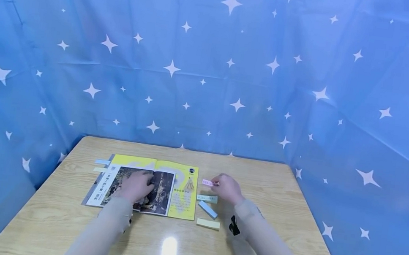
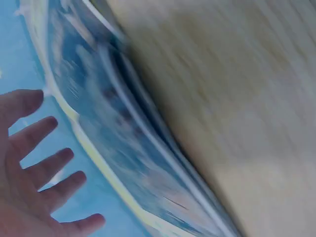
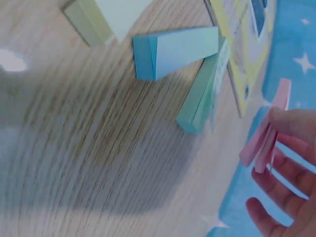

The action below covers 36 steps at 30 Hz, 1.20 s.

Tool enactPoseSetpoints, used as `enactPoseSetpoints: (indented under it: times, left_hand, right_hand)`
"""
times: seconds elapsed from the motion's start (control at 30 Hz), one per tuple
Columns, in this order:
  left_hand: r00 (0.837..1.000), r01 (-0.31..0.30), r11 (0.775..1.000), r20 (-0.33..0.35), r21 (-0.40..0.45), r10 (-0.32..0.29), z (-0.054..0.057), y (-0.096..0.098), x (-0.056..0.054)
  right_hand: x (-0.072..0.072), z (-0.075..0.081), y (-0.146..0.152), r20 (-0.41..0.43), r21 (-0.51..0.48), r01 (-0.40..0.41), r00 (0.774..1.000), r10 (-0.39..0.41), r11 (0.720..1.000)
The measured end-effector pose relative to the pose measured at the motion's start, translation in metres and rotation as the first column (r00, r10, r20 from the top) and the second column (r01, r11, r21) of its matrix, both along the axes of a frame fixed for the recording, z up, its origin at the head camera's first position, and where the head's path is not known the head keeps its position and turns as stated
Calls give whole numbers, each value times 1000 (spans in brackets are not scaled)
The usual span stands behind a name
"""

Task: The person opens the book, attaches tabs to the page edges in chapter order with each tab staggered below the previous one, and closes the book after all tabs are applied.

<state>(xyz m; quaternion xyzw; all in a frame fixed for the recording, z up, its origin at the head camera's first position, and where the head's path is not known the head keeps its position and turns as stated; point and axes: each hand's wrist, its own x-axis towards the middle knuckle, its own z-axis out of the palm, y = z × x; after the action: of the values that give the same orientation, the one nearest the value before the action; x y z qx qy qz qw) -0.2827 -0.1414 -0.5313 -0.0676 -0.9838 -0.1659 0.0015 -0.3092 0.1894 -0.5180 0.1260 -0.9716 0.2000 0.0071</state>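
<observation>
Just off the R edge of the open magazine (image 1: pixel 187 211), your R hand (image 1: pixel 229 189) held the pink pad (image 3: pixel 254 147), apparently lifted clear of the table (image 1: pixel 260 172). R fingers: narrow, thumb & fingertips pinching the pad approx. midway; R wrist view showed its lower end parted into layers. L fingers: wide, spread, nothing held; your L hand (image 1: pixel 136 186) was over the photo pages, nr. the fold. Contact w/ paper: couldn't tell; L wrist view was blurred.

Other pads, front to back, all R of the magazine: yellow pad (image 1: pixel 208 224), blue pad (image 1: pixel 207 209), green pad (image 1: pixel 207 198). Blue one lay askew, one end touching or v. nr. the green. Past the magazine's L edge stuck out a blue tab (image 1: pixel 102 161) and a pale tab (image 1: pixel 99 170).

Technique (judgement only): handling the pink pad looked to be the step in hand. A light pinch w/ layers squared up prob. suited you best; too hard risked bending the stack, too loose risked shedding leaves. L palm pressed flat nr. the fold would've steadied the spread. Steering your R sleeve (image 1: pixel 268 241) wide of the blue & yellow pads seemed wise, as both sat nr. its path.
</observation>
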Motion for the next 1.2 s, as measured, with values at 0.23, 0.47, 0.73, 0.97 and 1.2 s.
enactPoseSetpoints:
  times: [0.23, 0.47, 0.73, 0.97, 1.2]
  left_hand:
    - [970, 171, 985, -180, 15, -166, 19, 51, 5]
    - [935, 279, 960, -224, -11, -274, 31, 92, 3]
    - [892, 370, 928, -262, -47, -369, 32, 111, 3]
    - [866, 389, 919, -312, -69, -390, 35, 117, 2]
    - [860, 394, 916, -320, -79, -397, 37, 123, 2]
  right_hand:
    - [13, 15, -9, -3, 34, -56, 998, 56, 998]
    - [25, 26, -13, -43, 72, -113, 992, 116, 991]
    - [35, 38, -19, -79, 83, -179, 979, 186, 980]
    - [38, 43, -22, -117, 98, -193, 972, 204, 976]
    - [40, 43, -20, -105, 76, -196, 973, 203, 978]
